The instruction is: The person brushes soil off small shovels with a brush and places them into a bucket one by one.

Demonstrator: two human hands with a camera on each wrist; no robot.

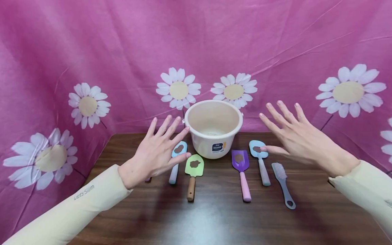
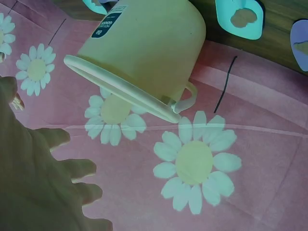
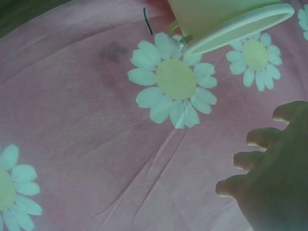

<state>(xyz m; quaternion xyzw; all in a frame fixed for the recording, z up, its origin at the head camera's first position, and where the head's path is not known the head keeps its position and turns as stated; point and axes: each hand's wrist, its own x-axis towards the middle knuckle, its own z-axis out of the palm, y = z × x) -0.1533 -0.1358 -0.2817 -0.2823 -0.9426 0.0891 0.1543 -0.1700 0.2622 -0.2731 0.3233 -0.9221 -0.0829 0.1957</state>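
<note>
Both hands are held up above the table with fingers spread, holding nothing. My left hand (image 1: 156, 149) is left of a cream bucket (image 1: 211, 146) and partly covers a blue-headed spatula (image 1: 174, 173). A green spatula (image 1: 195, 170) with a brown handle lies just right of that hand. On the other side, my right hand (image 1: 297, 136) hovers over the tabletop, its thumb overlapping another blue spatula (image 1: 262, 168) in the head view. Between this and the bucket's front lies a purple spatula (image 1: 241, 165) with a pink handle. A grey brush (image 1: 283, 185) lies below the right hand.
A dark wooden table (image 1: 214, 217) carries everything. Behind it hangs a pink cloth (image 1: 128, 51) printed with large white daisies. One purple-headed tool (image 2: 299, 45) shows at the left wrist view's edge; my left hand mostly hides it in the head view.
</note>
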